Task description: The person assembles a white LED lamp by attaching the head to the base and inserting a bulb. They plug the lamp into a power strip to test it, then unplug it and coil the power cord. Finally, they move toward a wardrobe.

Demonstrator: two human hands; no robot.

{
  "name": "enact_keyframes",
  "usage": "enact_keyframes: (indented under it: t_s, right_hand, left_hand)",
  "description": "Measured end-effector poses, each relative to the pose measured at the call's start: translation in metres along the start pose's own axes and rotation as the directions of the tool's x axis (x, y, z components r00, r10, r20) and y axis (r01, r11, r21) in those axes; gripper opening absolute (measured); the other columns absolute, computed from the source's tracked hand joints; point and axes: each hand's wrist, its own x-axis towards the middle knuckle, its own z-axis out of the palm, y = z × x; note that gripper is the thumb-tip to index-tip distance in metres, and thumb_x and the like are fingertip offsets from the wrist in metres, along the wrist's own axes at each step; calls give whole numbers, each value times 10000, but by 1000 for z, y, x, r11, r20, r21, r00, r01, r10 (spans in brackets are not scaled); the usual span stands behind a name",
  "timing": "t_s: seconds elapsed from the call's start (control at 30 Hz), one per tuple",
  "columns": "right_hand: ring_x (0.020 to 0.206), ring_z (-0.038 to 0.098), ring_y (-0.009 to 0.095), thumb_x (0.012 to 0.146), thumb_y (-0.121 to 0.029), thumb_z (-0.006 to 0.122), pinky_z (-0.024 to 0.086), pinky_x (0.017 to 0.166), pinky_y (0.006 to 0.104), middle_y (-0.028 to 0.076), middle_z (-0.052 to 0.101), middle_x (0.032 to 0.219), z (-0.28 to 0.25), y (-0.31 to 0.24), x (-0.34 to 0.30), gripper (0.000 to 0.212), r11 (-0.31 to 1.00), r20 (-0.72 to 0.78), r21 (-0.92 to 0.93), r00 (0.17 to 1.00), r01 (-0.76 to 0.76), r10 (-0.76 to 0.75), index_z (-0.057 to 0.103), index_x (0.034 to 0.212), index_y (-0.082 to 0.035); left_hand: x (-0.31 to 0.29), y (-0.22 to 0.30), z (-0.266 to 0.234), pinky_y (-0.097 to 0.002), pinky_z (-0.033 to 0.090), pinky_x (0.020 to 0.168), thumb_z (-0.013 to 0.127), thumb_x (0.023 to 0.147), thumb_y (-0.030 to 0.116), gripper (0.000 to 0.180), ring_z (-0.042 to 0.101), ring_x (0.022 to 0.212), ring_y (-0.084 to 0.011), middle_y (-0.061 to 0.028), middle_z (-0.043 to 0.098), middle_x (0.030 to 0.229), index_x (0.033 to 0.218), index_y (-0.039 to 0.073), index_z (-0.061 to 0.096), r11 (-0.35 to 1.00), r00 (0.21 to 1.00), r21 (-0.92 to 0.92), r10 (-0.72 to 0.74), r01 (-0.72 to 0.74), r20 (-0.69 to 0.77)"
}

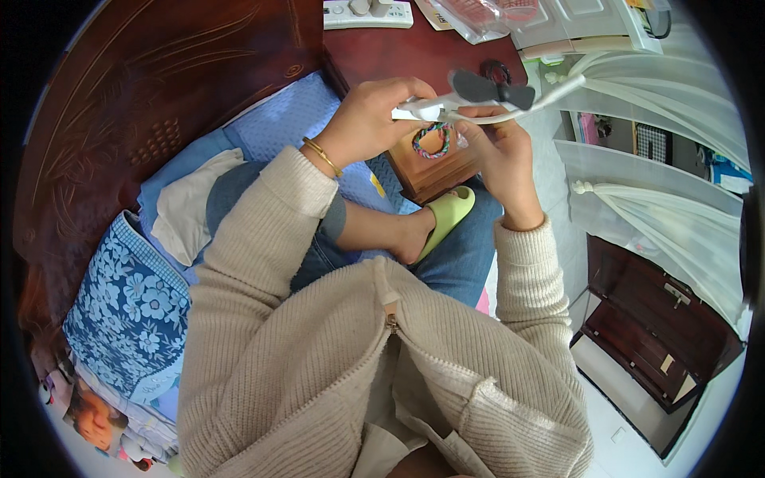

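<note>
Two hands (378, 111) (504, 159), one handheld fan (476, 86)

The upper half of the frame has one gold bangle (322, 157) and one white power strip (338, 14) (at the very top). The centre has one bare foot (410, 240), one lime-green slipper (454, 209), one zip pull (392, 322). Left: one blue floral cushion (131, 307). Right: two gathered white curtains (637, 70) (661, 219).

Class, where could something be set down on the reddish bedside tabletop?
Bare tabletop lies mid-surface, bordered by the white power strip, left hand and clear plastic bag. It is crowded along the far edge and at right, where dark fan blades show beside the black coil.
</note>
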Motion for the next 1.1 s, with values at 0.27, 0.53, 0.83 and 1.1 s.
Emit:
enact_keyframes:
  t_s: [0.27, 0.53, 0.83, 1.1]
  right_hand:
    - [594, 560, 87, 827, -77, 646, 447, 539, 233, 69, 635, 685, -3, -8, 10, 162, 984, 145, -175, 988, -31, 57, 631, 939, 38]
    - [585, 575, 139, 793, -104, 681, 450, 537, 261, 90, 623, 739, 0, 20, 8, 154, 926, 173, -269, 959, 266, -225, 630, 900, -7]
    - [913, 547, 138, 788, -49, 669, 484, 686, 263, 64, 584, 970, -14, 16, 2, 351, 937, 183, 347, 982, -31, -36, 492, 1091, -30]
    - [909, 593, 154, 843, -22, 595, 508, 691, 256, 92, 575, 1036, -14, 3, 11, 328, 894, 220, 447, 969, 0, -110, 417, 1118, -27]
  left_hand:
    - [-2, 1, -6, -318, 509, 659, 719, 701, 70, 271, 651, 795, -269, -114, 657, 872, 943, 43, 601, 996, 997, 87, 0, -7, 76]
    - [-8, 1, 3, -302, 497, 654, 716, 707, 73, 255, 650, 767, -255, -118, 657, 855, 937, 30, 614, 995, 992, -35, -89, 92, 85]
    - [-2, 2, -1, -262, 474, 711, 745, 706, 75, 285, 604, 770, -113, -66, 658, 842, 954, 17, 617, 953, 949, -181, -194, 243, 250]
    - [-4, -1, -2, -236, 456, 746, 753, 690, 23, 327, 553, 819, -72, -2, 617, 852, 978, 25, 597, 876, 890, -275, -292, 395, 349]
